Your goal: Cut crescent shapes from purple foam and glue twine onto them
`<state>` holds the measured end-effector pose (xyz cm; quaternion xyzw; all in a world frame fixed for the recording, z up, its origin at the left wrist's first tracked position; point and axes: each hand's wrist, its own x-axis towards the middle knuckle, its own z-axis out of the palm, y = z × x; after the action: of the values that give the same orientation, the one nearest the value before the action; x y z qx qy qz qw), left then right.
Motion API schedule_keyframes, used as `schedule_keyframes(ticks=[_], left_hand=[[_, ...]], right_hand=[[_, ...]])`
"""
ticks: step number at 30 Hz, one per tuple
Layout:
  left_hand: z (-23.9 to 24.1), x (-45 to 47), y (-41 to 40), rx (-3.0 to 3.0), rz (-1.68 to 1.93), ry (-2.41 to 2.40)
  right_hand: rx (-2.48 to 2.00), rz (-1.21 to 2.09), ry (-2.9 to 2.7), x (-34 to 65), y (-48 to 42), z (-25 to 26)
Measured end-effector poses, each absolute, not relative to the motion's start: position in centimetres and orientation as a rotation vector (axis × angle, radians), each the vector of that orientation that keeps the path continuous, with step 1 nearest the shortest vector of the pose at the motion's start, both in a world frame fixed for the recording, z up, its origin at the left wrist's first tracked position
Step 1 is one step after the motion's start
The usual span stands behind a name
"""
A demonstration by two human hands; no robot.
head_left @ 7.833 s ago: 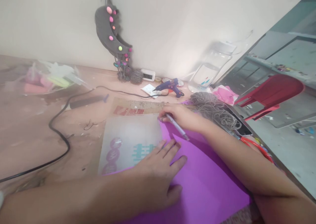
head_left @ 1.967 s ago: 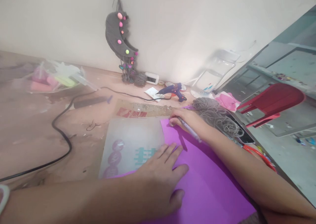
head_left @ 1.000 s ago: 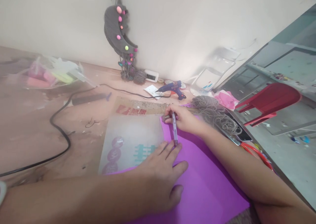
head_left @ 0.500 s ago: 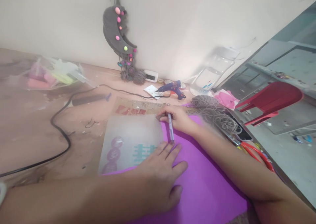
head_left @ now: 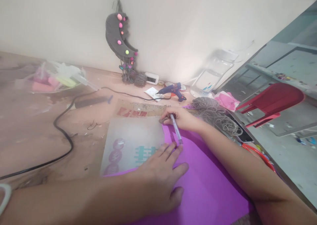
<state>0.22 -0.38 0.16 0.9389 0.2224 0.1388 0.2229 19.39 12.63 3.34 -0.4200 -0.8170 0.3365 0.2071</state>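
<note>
My left hand (head_left: 160,177) lies palm down with its fingers spread, across a purple sheet (head_left: 213,188) and the edge of a pale plastic sheet (head_left: 133,131) with purple and teal print. Beyond it, my right hand (head_left: 184,119) is closed round a slim, light purple pen (head_left: 176,131). The pen's back end leans toward me, above the fingers of my left hand. The fingertips of my right hand are at the far right corner of the pale sheet, beside the purple sheet. The pen's writing tip is hidden by those fingers.
Behind the sheets lie a blue glue gun (head_left: 172,91), grey yarn (head_left: 210,107) and a large clear jar (head_left: 210,74). Red-handled scissors (head_left: 260,155) and a phone (head_left: 244,132) are at the right edge. A black cord (head_left: 66,129) curves across the left, near a plastic bag (head_left: 55,79).
The back end of the pen has swung to the right, and my right hand has shifted slightly. My left hand keeps its place on the sheets. The camera view has moved a little.
</note>
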Motion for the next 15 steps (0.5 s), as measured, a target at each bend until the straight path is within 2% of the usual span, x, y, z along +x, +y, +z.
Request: schedule_keyframes(ticks=[2, 6, 8, 13, 15], left_hand=[[0.2, 0.2, -0.4, 2.597, 0.390, 0.614], [0.4, 0.2, -0.2, 2.600, 0.376, 0.618], [0.7, 0.1, -0.1, 2.596, 0.333, 0.604], [0.9, 0.1, 0.0, 2.597, 0.309, 0.598], [0.8, 0.1, -0.1, 2.599, 0.331, 0.594]], right_hand=[[-1.189, 1.004, -2.297, 19.7, 12.6, 3.6], [-1.145, 0.658, -2.268, 18.8, 12.1, 2.8], [-1.135, 0.593, -2.245, 18.4, 12.1, 2.5], [-1.254, 0.960, -2.286, 20.0, 12.7, 3.6], [-1.262, 0.936, -2.302, 20.4, 12.7, 3.7]])
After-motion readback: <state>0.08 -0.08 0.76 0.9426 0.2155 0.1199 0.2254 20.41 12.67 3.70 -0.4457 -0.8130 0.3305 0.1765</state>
